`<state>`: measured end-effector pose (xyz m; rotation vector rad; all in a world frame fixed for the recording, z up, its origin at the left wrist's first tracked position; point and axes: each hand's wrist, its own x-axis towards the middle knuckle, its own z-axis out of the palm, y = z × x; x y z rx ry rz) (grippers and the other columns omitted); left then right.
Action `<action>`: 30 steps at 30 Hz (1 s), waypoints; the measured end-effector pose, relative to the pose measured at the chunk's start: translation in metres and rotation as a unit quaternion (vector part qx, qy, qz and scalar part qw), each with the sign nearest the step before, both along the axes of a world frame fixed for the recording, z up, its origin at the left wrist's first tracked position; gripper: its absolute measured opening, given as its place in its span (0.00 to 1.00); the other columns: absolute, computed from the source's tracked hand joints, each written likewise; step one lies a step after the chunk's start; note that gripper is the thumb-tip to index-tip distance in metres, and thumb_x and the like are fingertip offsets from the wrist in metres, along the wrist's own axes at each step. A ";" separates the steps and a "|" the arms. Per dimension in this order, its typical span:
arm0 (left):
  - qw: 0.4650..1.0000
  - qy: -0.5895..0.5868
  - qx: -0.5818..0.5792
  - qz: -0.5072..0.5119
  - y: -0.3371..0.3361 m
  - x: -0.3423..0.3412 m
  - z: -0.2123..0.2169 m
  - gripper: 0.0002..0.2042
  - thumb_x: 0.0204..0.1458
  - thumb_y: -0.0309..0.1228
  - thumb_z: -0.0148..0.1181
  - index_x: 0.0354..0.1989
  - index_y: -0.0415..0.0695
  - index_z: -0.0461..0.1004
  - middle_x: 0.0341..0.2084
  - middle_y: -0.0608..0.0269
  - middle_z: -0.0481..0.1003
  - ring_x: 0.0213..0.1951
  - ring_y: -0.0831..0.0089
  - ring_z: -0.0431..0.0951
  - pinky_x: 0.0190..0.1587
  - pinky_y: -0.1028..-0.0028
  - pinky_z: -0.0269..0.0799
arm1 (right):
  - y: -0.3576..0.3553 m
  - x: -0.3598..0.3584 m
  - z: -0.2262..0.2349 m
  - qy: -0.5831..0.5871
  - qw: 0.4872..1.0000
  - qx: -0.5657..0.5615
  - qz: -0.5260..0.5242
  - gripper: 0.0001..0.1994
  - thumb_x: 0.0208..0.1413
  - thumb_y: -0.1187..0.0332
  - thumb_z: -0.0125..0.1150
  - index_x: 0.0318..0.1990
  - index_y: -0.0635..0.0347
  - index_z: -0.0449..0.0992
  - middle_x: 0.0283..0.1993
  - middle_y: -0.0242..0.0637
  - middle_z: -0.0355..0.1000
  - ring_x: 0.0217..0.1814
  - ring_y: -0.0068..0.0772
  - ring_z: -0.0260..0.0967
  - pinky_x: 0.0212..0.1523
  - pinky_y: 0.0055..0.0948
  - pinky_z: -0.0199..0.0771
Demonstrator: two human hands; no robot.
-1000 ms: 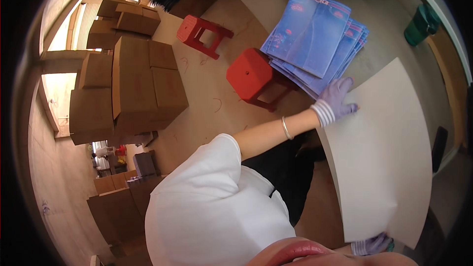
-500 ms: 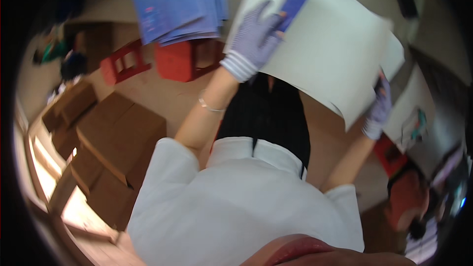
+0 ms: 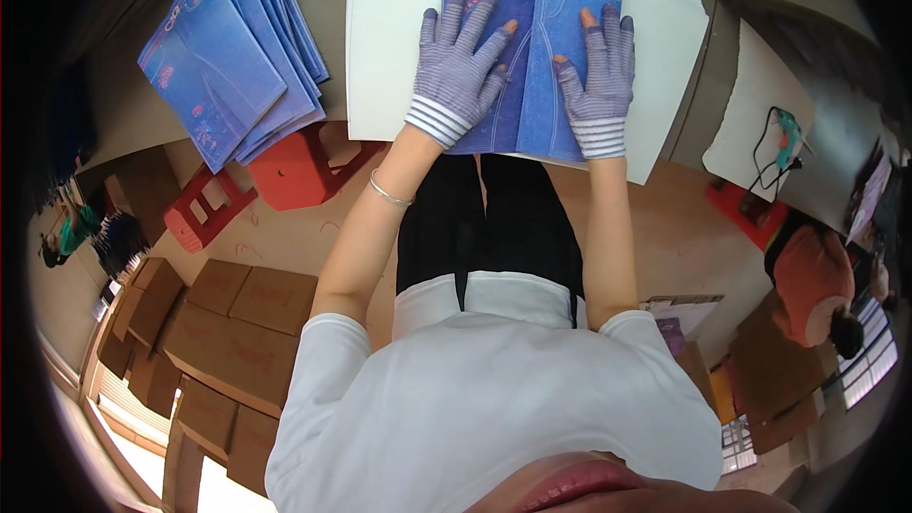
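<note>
On white sheet (image 3: 670, 38): blue jeans-print cover (image 3: 534, 47) | left hand (image 3: 456, 76): flat on it, fingers spread, grasping nothing | right hand (image 3: 598, 81): likewise flat, thumb out, grasping nothing | blue stack (image 3: 218, 62): left of sheet

The printed sheet (image 3: 532, 57) is denim blue, crossed by pale stitch lines, with pink flower motifs and a purple-pink band along its far edge. The white sheet (image 3: 660, 57) beneath is plain. The left hand (image 3: 458, 81) and the right hand (image 3: 600, 81) wear grey-purple gloves (image 3: 603, 100) ringed with fine pale stripes, their cuffs (image 3: 600, 138) banded in white. The stack (image 3: 223, 57) repeats the blue, the pale stitch lines and the pink flowers. The bench (image 3: 328, 0) is grey. The stools (image 3: 285, 171) are red, the boxes (image 3: 233, 351) brown. The person's shirt (image 3: 513, 389) is plain white, the trousers (image 3: 489, 237) black, the bangle (image 3: 386, 192) silver. The tool (image 3: 787, 138) is teal green, its cord (image 3: 759, 157) black.
</note>
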<state>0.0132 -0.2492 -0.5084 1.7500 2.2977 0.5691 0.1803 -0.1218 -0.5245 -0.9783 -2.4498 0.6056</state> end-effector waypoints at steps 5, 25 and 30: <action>1.000 0.014 -0.014 0.005 -0.001 -0.001 -0.008 0.27 0.51 0.39 0.59 0.63 0.57 0.68 0.70 0.55 0.54 0.71 0.44 0.48 0.68 0.41 0.42 | 0.002 -0.001 -0.004 -0.047 0.999 0.007 -0.004 0.33 0.54 0.50 0.62 0.67 0.47 0.63 0.73 0.44 0.53 0.74 0.59 0.46 0.71 0.60 0.41; 0.999 0.023 -0.018 0.016 0.006 0.003 -0.009 0.28 0.50 0.41 0.61 0.62 0.55 0.69 0.68 0.55 0.57 0.69 0.43 0.51 0.67 0.40 0.42 | -0.003 -0.009 0.004 -0.165 0.986 0.026 0.001 0.33 0.54 0.50 0.62 0.68 0.43 0.62 0.74 0.37 0.52 0.77 0.57 0.40 0.72 0.62 0.36; 0.998 0.042 -0.046 0.010 0.006 0.004 -0.006 0.30 0.50 0.42 0.60 0.65 0.54 0.65 0.69 0.56 0.56 0.70 0.45 0.50 0.67 0.40 0.41 | -0.002 -0.008 0.004 -0.180 0.983 0.030 0.005 0.33 0.55 0.48 0.59 0.68 0.42 0.61 0.74 0.38 0.51 0.77 0.57 0.40 0.71 0.65 0.36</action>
